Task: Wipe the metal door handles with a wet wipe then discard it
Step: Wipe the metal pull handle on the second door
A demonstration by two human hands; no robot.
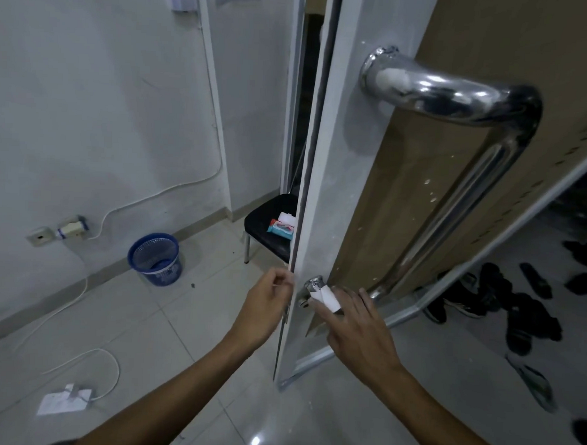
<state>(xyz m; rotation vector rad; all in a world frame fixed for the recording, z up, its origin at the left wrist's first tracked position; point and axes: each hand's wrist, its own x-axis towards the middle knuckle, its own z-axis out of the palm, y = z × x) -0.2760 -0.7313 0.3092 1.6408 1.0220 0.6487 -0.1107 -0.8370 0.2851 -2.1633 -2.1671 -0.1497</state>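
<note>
The right hand [358,327], fingers nearly straight, is pressing a folded wet wipe [326,298] against the lower mount of the door handle [453,181], lower centre of frame. The handle's long axis is running up and right from the wipe. The left hand [266,308] is gripping the door edge [296,255]. No writing is legible.

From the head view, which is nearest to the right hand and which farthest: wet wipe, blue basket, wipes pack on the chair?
Measured from the right hand:
1. Wet wipe, under its fingertips at the handle's lower end.
2. Wipes pack, behind the door edge, on the chair.
3. Blue basket, far left by the wall.
</note>
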